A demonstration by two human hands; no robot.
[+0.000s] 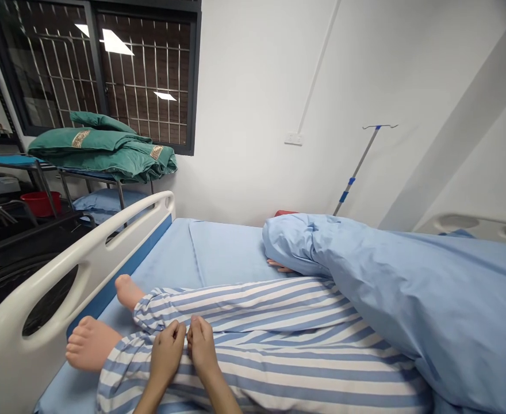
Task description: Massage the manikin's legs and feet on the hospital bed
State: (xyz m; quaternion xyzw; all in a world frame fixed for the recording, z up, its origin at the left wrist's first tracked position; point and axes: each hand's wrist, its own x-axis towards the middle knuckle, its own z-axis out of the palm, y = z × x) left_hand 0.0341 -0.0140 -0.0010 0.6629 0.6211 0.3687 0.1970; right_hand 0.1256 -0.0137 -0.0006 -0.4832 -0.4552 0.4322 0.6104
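My left hand (pixel 167 349) and my right hand (pixel 202 344) are held close together, slightly apart, in front of me. Both are curled into loose fists with the thumbs on top, and no object shows in either. They are over the lower legs of blue-and-white striped trousers (pixel 279 365), whose cloth does not look pulled up. The trousers are on a figure lying on the bed, apparently a manikin, with smooth bare feet (pixel 91 344) at the left. A light blue quilt (pixel 391 287), folded back to the right, covers the upper body. Fingers (pixel 281 265) of the figure peek out under its edge.
A cream footboard (pixel 74 253) bounds the bed at the left. Beyond it are a wheelchair (pixel 29 241), a red bucket (pixel 41 203) and green folded bedding (pixel 106 144) on a stand. An IV pole (pixel 359 167) rises on the far side, by the wall.
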